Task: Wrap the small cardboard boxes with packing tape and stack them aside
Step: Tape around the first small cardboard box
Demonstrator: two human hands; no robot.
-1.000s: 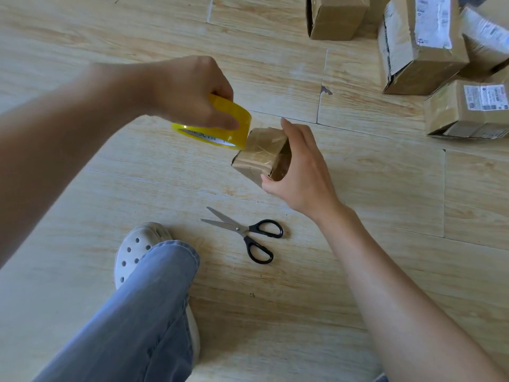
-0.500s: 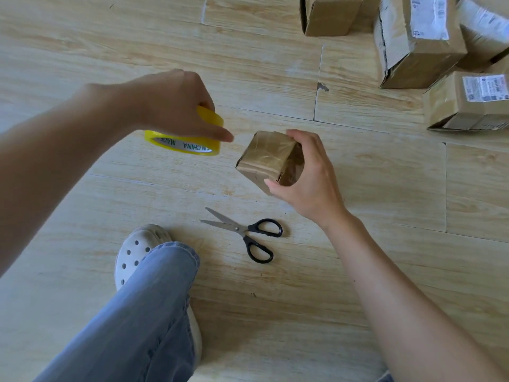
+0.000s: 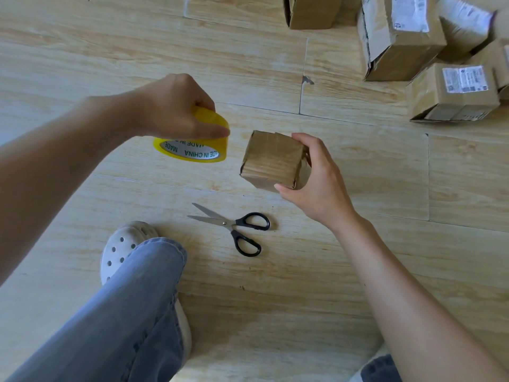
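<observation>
The left hand (image 3: 170, 106) grips a yellow roll of packing tape (image 3: 192, 142) above the pale wooden floor (image 3: 82, 51); just right, apart, the right hand (image 3: 316, 183) holds a small tape-wrapped brown cardboard box (image 3: 271, 159). Black-handled scissors (image 3: 234, 226) lie nearer.

You are holding a small cardboard box (image 3: 271, 159) in your right hand (image 3: 316, 186); it is sitting tilted, its brown faces shining with bands of tape. Just left of it, not touching, your left hand (image 3: 170, 106) is gripping a yellow packing tape roll (image 3: 192, 151). More labelled cardboard boxes (image 3: 399, 42) are lying clustered at the far right.
</observation>
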